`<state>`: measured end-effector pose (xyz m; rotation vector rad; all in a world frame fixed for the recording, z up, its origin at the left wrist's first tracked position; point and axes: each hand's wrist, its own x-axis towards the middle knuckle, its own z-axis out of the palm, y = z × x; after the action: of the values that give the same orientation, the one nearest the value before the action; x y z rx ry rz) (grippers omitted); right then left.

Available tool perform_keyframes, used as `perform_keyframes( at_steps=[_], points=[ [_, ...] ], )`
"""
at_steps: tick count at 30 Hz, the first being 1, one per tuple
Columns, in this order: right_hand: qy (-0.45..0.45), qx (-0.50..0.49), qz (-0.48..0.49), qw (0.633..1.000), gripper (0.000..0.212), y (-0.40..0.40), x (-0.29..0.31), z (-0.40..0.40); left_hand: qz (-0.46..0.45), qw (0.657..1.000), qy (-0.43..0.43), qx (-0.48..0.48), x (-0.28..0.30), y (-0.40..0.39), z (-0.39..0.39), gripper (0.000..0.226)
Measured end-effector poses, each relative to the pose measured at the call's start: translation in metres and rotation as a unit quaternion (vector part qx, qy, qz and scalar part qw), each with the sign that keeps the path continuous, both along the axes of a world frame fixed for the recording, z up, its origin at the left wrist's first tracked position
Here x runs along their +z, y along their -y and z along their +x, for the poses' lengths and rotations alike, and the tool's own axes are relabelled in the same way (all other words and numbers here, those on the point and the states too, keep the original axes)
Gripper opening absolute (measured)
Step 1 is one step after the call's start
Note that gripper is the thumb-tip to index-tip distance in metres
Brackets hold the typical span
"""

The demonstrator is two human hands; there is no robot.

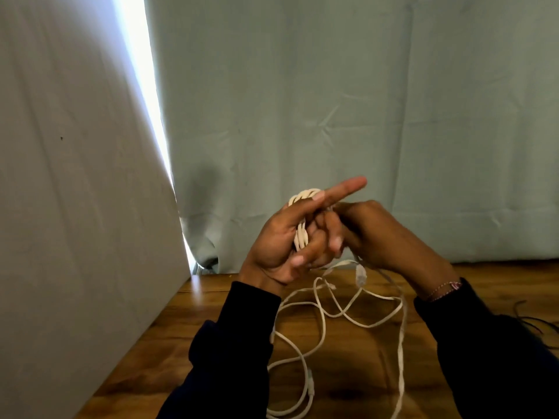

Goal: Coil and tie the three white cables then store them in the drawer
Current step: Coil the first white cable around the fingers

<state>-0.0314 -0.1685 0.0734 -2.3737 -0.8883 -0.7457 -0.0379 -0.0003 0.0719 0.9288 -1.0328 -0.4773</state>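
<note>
Left hand [284, 246]: grip clamped on a coil of white cable [302, 219], thumb across it, index finger straight out. Right hand [372, 234]: fingers curled at the coil's side, seemingly pinching the cable's running end, blurred. Coiling or tying the first cable, I judge. Next: feed the tail round the bundle, keeping tension. Loose white cables [320, 322], thin, smooth, loop-strewn on the glossy wooden desk [169, 358]. Drawer unseen. Wrinkled curtain [332, 101] behind.

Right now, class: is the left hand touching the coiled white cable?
Touching. The head view shows the coiled white cable wrapped around the left hand, running across its palm with the thumb curled over it.
</note>
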Motion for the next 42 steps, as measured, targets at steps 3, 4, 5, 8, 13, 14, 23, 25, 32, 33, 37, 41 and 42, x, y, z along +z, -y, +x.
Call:
perform_keyframes(
  at_steps=[3,4,5,8,13,14,23,25,32,33,37,41,42],
  points=[
    [-0.061,0.014,-0.067,0.996,0.028,-0.013,-0.007,-0.003,-0.021,1.0,-0.02,-0.004,0.001,0.001,0.004,0.056],
    [-0.084,0.019,-0.062,0.994,0.028,-0.016,-0.007,-0.006,-0.027,0.999,-0.031,-0.004,0.001,0.001,0.005,0.056],
    [-0.115,0.016,-0.053,0.992,0.026,-0.017,-0.007,-0.007,-0.035,0.999,-0.039,0.001,0.001,0.002,0.005,0.057],
    [-0.174,-0.005,-0.058,0.983,0.019,-0.019,-0.009,-0.01,-0.064,0.996,-0.048,0.032,0.001,0.004,0.008,0.059],
    [-0.218,-0.001,-0.088,0.972,0.007,-0.018,-0.002,-0.019,-0.102,0.988,-0.069,0.094,0.0,0.007,0.013,0.054],
    [-0.227,0.001,-0.089,0.97,0.007,-0.018,0.0,-0.02,-0.111,0.985,-0.077,0.107,0.0,0.008,0.013,0.054],
    [-0.228,0.005,-0.114,0.967,0.025,-0.019,0.002,-0.021,-0.11,0.941,-0.073,0.313,-0.003,0.002,0.026,0.046],
    [-0.197,-0.001,-0.148,0.969,0.026,-0.019,0.003,-0.025,-0.092,0.931,-0.061,0.348,-0.003,0.006,0.023,0.05],
    [0.037,-0.072,-0.172,0.982,0.021,-0.027,-0.002,-0.03,-0.019,0.906,-0.028,0.422,-0.008,0.012,0.019,0.078],
    [0.048,-0.059,-0.149,0.986,0.019,-0.027,-0.001,-0.031,-0.008,0.905,-0.017,0.425,-0.008,0.013,0.019,0.078],
    [0.066,-0.029,-0.087,0.994,0.012,-0.027,0.002,-0.03,0.036,0.906,0.018,0.421,-0.009,0.009,0.023,0.062],
    [0.05,-0.003,-0.05,0.998,0.021,-0.023,0.007,-0.033,0.079,0.884,0.049,0.457,-0.012,0.008,0.023,0.054],
    [0.038,0.001,-0.047,0.998,0.023,-0.022,0.008,-0.033,0.083,0.882,0.051,0.46,-0.012,0.009,0.022,0.052]
  ],
)
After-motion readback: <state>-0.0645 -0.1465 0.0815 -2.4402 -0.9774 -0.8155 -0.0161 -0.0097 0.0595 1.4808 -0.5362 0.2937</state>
